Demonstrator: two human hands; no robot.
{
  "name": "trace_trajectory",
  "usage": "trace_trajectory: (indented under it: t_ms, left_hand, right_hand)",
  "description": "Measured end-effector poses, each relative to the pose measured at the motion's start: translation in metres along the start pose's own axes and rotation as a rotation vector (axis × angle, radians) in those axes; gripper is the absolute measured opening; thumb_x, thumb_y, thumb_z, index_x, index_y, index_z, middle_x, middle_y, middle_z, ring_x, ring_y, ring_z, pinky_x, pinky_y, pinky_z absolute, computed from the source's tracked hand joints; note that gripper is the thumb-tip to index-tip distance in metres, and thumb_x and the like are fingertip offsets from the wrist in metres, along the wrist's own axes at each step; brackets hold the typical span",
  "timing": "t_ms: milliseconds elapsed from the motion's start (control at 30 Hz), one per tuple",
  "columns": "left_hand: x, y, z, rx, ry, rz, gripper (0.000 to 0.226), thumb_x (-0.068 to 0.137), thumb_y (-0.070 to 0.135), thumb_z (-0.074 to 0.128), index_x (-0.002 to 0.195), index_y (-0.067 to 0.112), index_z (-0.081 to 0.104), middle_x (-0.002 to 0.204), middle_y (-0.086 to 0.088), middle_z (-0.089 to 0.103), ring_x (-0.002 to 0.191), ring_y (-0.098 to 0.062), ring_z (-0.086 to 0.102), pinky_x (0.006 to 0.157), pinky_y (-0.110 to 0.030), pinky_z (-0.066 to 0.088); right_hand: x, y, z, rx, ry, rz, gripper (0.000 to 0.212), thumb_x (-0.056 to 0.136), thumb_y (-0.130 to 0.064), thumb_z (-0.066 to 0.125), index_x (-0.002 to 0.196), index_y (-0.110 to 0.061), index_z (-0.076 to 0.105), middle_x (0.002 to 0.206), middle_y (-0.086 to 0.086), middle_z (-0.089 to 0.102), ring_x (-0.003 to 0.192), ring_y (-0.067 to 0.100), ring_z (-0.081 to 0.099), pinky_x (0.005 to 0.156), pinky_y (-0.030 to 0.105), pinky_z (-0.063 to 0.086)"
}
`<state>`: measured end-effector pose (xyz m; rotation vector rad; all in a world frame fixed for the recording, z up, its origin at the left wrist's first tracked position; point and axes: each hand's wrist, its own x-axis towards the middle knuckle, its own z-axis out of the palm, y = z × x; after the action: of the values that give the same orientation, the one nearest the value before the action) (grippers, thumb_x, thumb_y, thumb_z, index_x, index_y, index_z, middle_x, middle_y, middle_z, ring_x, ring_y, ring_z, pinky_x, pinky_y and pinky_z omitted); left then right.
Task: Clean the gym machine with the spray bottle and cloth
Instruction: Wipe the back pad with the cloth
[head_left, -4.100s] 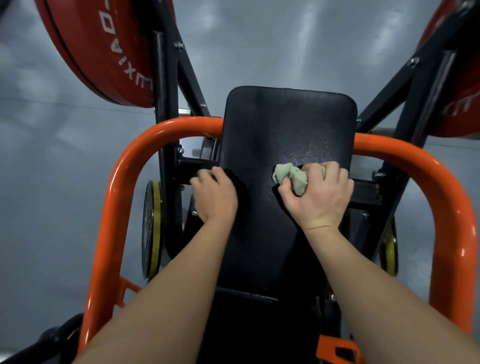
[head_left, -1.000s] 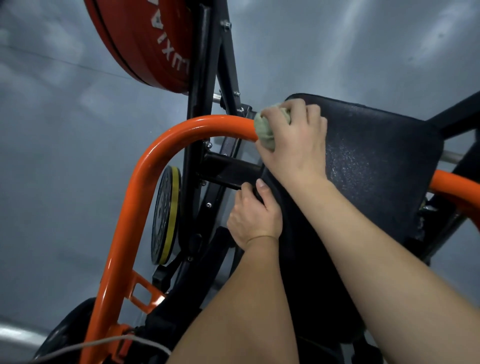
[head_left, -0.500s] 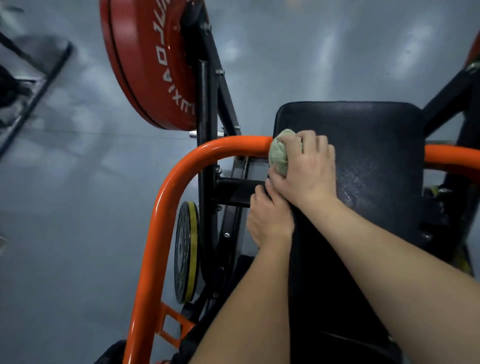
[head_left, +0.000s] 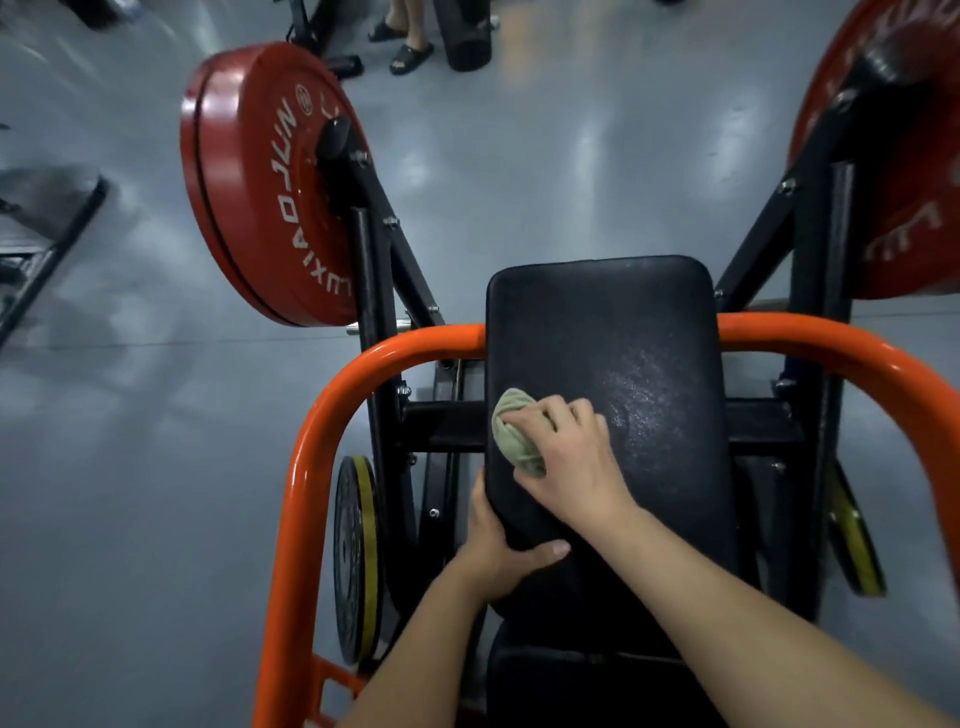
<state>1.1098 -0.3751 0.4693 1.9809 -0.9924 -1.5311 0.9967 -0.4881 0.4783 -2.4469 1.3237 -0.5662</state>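
The fingers (head_left: 563, 415) of the right hand (head_left: 576, 467) curl around a balled, pale-green cloth (head_left: 514, 439), pressing it onto the black pad (head_left: 597, 312) near its left edge. Just below, the left hand (head_left: 498, 556) grips that same edge, thumb on top. Wet speckles (head_left: 644, 410) glisten to the right of the cloth. An orange tube frame (head_left: 311, 467) loops behind the pad. Red weight plates (head_left: 260, 192) hang on either side above the grey floor (head_left: 156, 467), and sandalled feet (head_left: 410, 52) stand farther off.

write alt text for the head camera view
A right hand presses a wadded green cloth on the left side of a gym machine's black pad while the left hand grips the pad's left edge. An orange frame and red weight plates flank it.
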Motion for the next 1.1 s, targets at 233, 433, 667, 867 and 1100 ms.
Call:
trace_trajectory:
  t_ms: [233,433,667,867,1100]
  left_hand:
    - [0.005,-0.006,0.000,0.015,0.022,-0.009,0.140,0.072,0.041,0.092,0.156,0.037,-0.020,0.160,0.005,0.019,0.141,-0.008,0.029,0.114,-0.024,0.029]
    - [0.007,-0.010,-0.003,-0.004,-0.027,-0.023,0.141,0.071,0.051,0.090,0.151,0.047,-0.026,0.155,0.009,0.013,0.144,-0.013,0.027,0.123,-0.038,0.029]
    - [0.013,-0.013,0.001,-0.045,0.011,-0.033,0.120,0.074,0.025,0.093,0.152,0.031,0.002,0.152,0.007,0.027,0.141,-0.011,0.036,0.103,-0.015,0.038]
    - [0.007,-0.004,-0.004,-0.018,-0.030,-0.037,0.138,0.078,0.034,0.090,0.157,0.027,-0.023,0.146,0.015,0.009,0.137,-0.003,0.018,0.111,-0.020,0.024]
    - [0.006,-0.005,-0.008,-0.020,-0.074,-0.064,0.140,0.077,0.040,0.089,0.153,0.037,-0.029,0.150,0.010,0.007,0.144,-0.010,0.017,0.117,-0.027,0.024]
  right_hand:
    - [0.049,0.010,-0.013,-0.139,0.091,-0.132,0.040,0.068,-0.016,0.077,0.107,-0.023,0.069,0.110,0.006,0.062,0.096,0.036,0.053,0.078,0.044,0.041]
    - [0.095,0.032,-0.036,-0.036,0.134,0.355,0.041,0.083,-0.036,0.070,0.123,-0.025,0.065,0.116,0.009,0.057,0.102,0.039,0.048,0.086,0.046,0.042]
    - [-0.010,-0.015,-0.001,-0.024,-0.239,-0.144,0.036,0.079,-0.054,0.057,0.107,-0.037,0.072,0.104,-0.007,0.058,0.091,0.026,0.049,0.076,0.041,0.044]
    - [0.035,-0.008,-0.017,-0.295,-0.074,-0.196,0.031,0.071,-0.034,0.079,0.101,-0.027,0.073,0.128,0.003,0.056,0.114,0.035,0.046,0.093,0.047,0.032]
    - [0.026,-0.011,-0.018,-0.267,0.120,0.373,0.039,0.080,-0.037,0.068,0.115,-0.020,0.065,0.106,0.010,0.053,0.095,0.034,0.049,0.075,0.045,0.043]
